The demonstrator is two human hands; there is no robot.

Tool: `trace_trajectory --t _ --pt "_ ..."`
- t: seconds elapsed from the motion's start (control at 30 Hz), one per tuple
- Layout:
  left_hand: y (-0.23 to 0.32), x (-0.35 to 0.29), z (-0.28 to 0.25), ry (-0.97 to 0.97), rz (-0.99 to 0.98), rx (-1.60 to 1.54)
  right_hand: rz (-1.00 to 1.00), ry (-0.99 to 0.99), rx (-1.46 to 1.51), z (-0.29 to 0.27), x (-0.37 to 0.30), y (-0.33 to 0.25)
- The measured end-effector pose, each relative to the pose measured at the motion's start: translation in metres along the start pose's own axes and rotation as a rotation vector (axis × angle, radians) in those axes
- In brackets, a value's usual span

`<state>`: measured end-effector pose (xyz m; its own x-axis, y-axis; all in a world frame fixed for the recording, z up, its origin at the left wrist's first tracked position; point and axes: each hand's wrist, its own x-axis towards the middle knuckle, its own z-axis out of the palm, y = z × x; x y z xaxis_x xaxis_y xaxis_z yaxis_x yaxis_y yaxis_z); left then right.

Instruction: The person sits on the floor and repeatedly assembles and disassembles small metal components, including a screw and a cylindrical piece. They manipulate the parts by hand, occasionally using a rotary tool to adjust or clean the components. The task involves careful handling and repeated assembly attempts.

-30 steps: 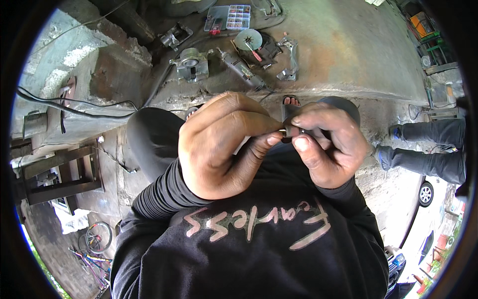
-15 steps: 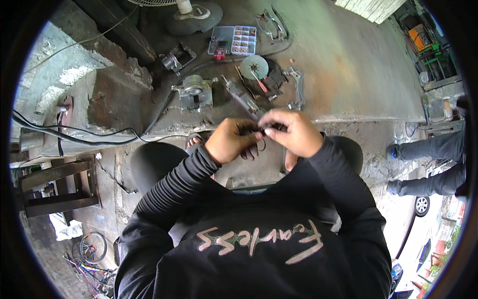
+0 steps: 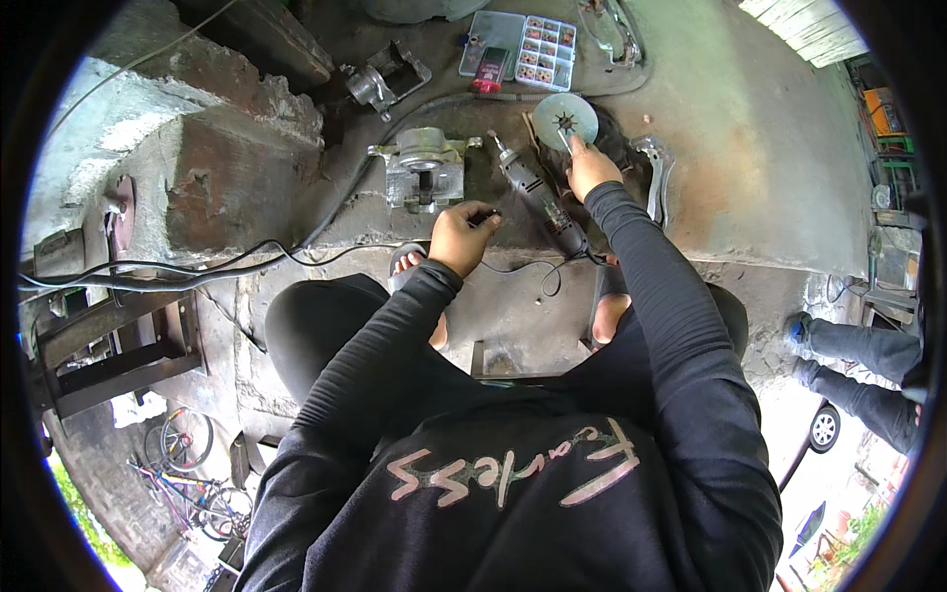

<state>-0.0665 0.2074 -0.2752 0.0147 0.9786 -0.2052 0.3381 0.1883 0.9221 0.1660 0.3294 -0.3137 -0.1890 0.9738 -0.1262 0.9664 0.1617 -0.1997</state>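
Note:
My right hand (image 3: 594, 170) reaches forward, fingers closed around a red-handled screwdriver whose pale shaft (image 3: 563, 137) lies across a round disc (image 3: 577, 113); its handle is hidden in my grip. Over the ledge's near edge, my left hand (image 3: 462, 240) is closed in a pinch on a small dark piece (image 3: 483, 216) too small to name. Between the hands lies a grey rotary tool (image 3: 541, 202), its cord (image 3: 523, 266) trailing beneath. Just beyond my left hand sits a metal brake caliper (image 3: 426, 170).
Farther off are a second caliper part (image 3: 387, 81), an open compartment case (image 3: 546, 51) of small parts and a red packet (image 3: 490, 71). A metal bracket (image 3: 659, 178) lies right of my right hand. Dark cables (image 3: 148, 281) run left. Someone's legs (image 3: 858, 350) stand at right.
My hands have parted. The right one went forward from the pinch at the middle to the screwdriver on the disc; the left stays pinched, nearer the caliper. The view has shifted too.

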Motion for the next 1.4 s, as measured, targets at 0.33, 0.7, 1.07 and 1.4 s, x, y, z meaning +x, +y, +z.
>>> trace_trajectory --t 0.33,0.7,1.07,1.4 --pt "-0.030 0.002 0.038 0.040 0.084 0.425 0.337 -0.420 1.640 -0.036 -0.026 -0.006" --pt "-0.056 -0.005 0.039 0.112 0.195 0.380 0.261 -0.017 1.736 0.011 -0.122 -0.101" --pt "-0.067 -0.004 0.045 0.150 0.241 0.347 0.401 0.061 1.763 0.044 -0.117 -0.100" --pt "-0.066 -0.005 0.046 0.166 0.272 0.366 0.463 0.093 1.904 0.049 -0.120 -0.106"
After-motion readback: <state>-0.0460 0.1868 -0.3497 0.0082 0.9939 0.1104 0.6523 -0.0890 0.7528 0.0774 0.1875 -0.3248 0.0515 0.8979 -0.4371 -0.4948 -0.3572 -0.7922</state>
